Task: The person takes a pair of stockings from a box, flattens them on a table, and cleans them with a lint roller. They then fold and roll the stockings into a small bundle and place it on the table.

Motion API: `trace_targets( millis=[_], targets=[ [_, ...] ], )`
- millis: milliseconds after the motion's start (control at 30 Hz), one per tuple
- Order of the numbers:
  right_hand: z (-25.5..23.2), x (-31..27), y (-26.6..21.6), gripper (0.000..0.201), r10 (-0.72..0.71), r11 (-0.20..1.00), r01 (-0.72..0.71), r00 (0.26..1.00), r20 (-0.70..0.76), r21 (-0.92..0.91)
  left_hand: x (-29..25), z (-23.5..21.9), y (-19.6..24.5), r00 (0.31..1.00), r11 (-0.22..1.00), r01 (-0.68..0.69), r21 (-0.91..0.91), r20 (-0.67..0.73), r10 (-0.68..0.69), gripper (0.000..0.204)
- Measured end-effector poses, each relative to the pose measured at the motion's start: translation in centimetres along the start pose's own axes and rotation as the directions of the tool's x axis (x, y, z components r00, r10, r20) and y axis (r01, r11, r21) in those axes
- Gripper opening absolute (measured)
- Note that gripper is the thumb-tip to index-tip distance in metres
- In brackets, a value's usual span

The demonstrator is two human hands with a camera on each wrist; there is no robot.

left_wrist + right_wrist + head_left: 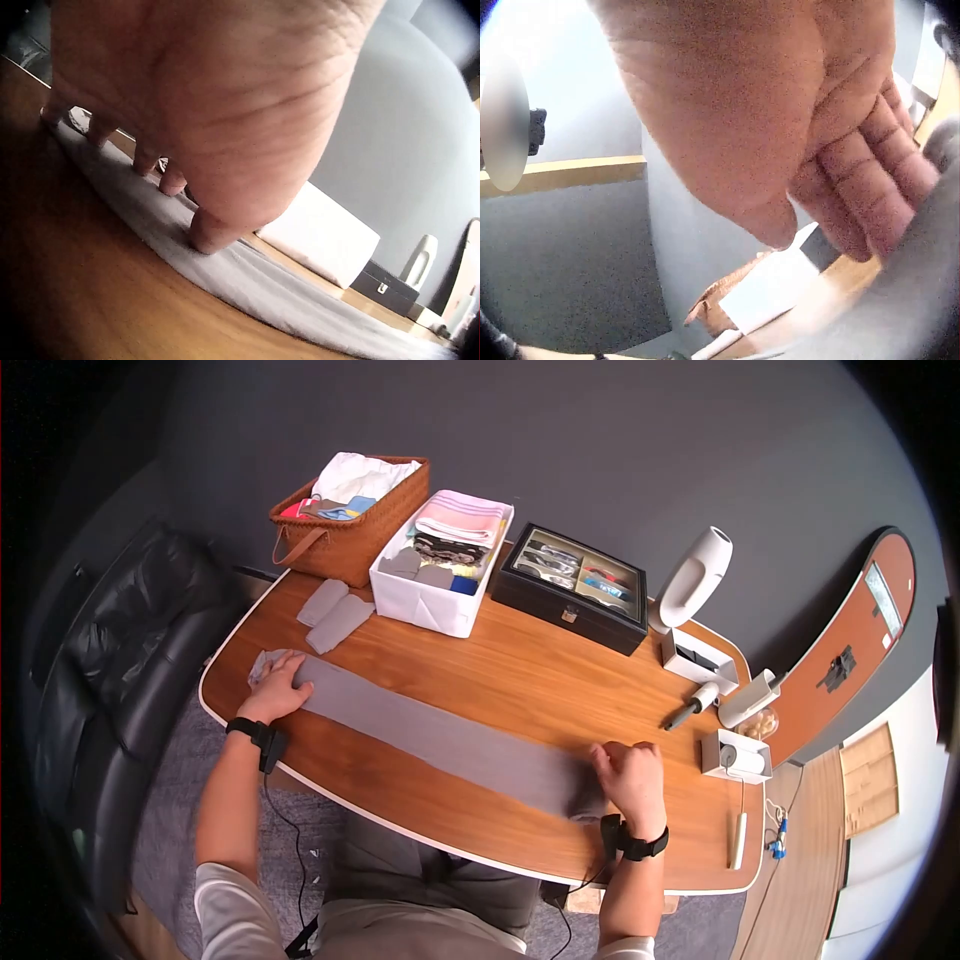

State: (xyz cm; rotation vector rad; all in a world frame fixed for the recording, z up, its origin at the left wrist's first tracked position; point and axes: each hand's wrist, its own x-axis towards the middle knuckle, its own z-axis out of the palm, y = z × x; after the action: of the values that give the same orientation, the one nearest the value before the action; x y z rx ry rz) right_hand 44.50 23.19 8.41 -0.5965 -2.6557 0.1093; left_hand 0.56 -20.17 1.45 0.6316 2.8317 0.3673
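A long grey strip of cloth lies stretched across the table, bunched at its left end. My left hand presses on that end, and in the left wrist view its fingertips and thumb touch the cloth. At the other end my right hand is beside the darker, blurred part of the strip. The right wrist view shows its fingers extended towards the grey cloth, with the thumb apart and the fingertips hidden. Two folded grey cloth pieces lie beyond the left hand.
Along the back stand a wicker basket of clothes, a white bin of folded textiles and a black glasses case. At the right are a white bladeless fan-like device, a brush-like tool, small white boxes and a leaning mirror.
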Motion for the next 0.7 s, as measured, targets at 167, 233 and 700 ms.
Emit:
trace_targets(
  millis=[167, 233, 700],
  targets=[
    [-0.3, 0.2, -0.1, 0.017, 0.118, 0.865, -0.1, 0.993, -0.006, 0.491, 0.9, 0.2, -1.1, 0.999, 1.0, -0.011, -0.012, -0.046, 0.01, 0.078],
    [-0.6, 0.4, -1.8, 0.011, -0.007, 0.797, 0.005, 1.0, 0.001, 0.604, 0.8, -0.1, -1.3, 0.998, 1.0, -0.004, -0.024, -0.055, 0.003, 0.077],
    [0.7, -1.1, 1.1, 0.024, 0.171, 0.985, -0.17, 0.984, 0.043, -0.024, 2.5, -0.7, -7.0, 0.991, 0.999, 0.035, 0.0, -0.129, -0.035, 0.076]
  ],
)
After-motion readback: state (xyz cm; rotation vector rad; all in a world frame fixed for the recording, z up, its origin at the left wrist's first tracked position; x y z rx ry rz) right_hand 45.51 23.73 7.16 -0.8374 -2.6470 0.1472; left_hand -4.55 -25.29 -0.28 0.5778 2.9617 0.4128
